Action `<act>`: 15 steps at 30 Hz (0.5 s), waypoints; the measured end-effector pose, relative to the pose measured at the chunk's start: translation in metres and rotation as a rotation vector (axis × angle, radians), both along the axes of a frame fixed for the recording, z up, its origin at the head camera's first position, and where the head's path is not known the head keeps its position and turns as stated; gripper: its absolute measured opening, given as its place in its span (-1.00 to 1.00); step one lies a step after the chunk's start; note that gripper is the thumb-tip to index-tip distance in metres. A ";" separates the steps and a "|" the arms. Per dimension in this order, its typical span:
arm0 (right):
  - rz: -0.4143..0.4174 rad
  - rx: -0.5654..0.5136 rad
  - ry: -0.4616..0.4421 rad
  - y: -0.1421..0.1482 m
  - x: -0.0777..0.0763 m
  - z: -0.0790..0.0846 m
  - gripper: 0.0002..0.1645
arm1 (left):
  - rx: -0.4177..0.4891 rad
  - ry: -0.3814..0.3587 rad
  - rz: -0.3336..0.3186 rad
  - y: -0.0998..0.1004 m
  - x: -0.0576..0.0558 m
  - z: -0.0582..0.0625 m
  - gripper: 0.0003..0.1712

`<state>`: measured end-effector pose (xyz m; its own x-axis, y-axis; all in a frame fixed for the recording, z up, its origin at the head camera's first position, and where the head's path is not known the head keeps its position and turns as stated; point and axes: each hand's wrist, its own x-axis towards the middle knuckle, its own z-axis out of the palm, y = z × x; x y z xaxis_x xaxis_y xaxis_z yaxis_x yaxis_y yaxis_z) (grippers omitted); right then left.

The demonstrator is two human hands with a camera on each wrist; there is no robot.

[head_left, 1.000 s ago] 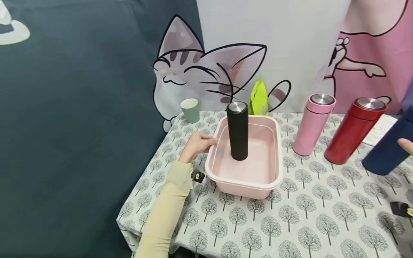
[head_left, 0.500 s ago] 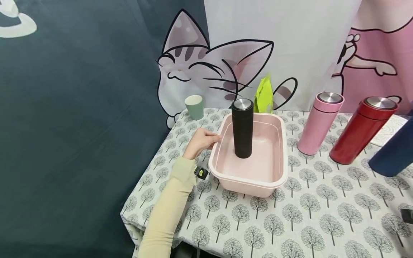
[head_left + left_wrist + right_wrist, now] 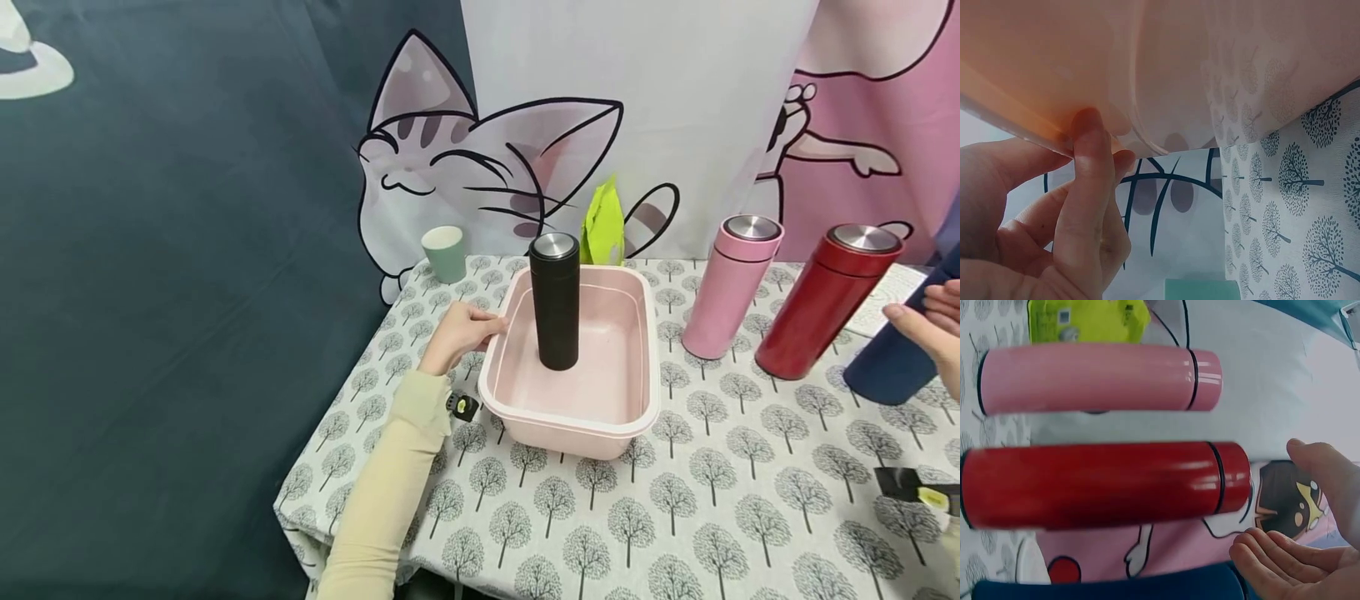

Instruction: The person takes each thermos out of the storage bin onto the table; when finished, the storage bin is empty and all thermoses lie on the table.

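My left hand [image 3: 463, 332] pinches the left rim of a pale pink plastic basin [image 3: 517, 408] between thumb and fingers. In the left wrist view, the fingers [image 3: 1088, 181] meet at the rim. A black thermos flask [image 3: 557, 317] with a steel cap stands upright inside the basin. My right hand [image 3: 933, 329] is at the right edge of the head view, partly cut off, in front of a navy blue flask [image 3: 881, 367]. The right wrist view shows its thumb and fingers apart, with nothing between them, near the top of a red flask [image 3: 1104, 487].
A pink flask [image 3: 727, 292] stands between the basin and the red flask. A green cup [image 3: 446, 260] sits at the back left. Behind the basin is a lime-green packet [image 3: 603, 225]. A pale flat board [image 3: 885, 300] lies behind the red and blue flasks.
My right hand slips out of the head view, then comes back further in, its fingers spread before the blue flask. The left hand keeps its pinch on the basin. The head view shifts slightly.
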<state>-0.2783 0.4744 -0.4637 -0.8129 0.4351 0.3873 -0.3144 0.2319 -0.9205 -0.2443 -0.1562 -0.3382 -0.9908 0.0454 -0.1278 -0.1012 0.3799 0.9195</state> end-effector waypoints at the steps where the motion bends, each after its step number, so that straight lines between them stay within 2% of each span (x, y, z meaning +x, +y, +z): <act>1: 0.008 -0.038 0.033 -0.025 0.014 0.019 -0.26 | 0.001 0.000 0.000 0.000 0.000 0.000 -0.73; 3: 0.022 -0.147 0.092 -0.074 0.042 0.058 -0.35 | 0.005 -0.001 0.001 0.000 -0.001 -0.001 -0.73; 4: 0.004 -0.163 0.094 -0.098 0.055 0.077 -0.38 | 0.006 0.000 0.001 0.000 -0.001 -0.001 -0.73; 7: -0.069 -0.127 0.045 -0.152 0.085 0.121 -0.46 | 0.002 0.001 0.005 0.000 -0.001 -0.002 -0.74; 10: -0.064 -0.095 0.006 -0.174 0.096 0.137 -0.45 | -0.003 0.002 0.005 0.000 -0.001 -0.001 -0.73; 15: 0.101 -0.109 -0.031 -0.180 0.097 0.138 -0.46 | 0.002 0.002 0.000 0.001 0.000 0.000 -0.71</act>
<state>-0.1809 0.2946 -0.3256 -0.8654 0.3886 0.3163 -0.3022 0.0986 -0.9481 -0.2441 -0.1550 -0.3387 -0.9910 0.0452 -0.1258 -0.0996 0.3783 0.9203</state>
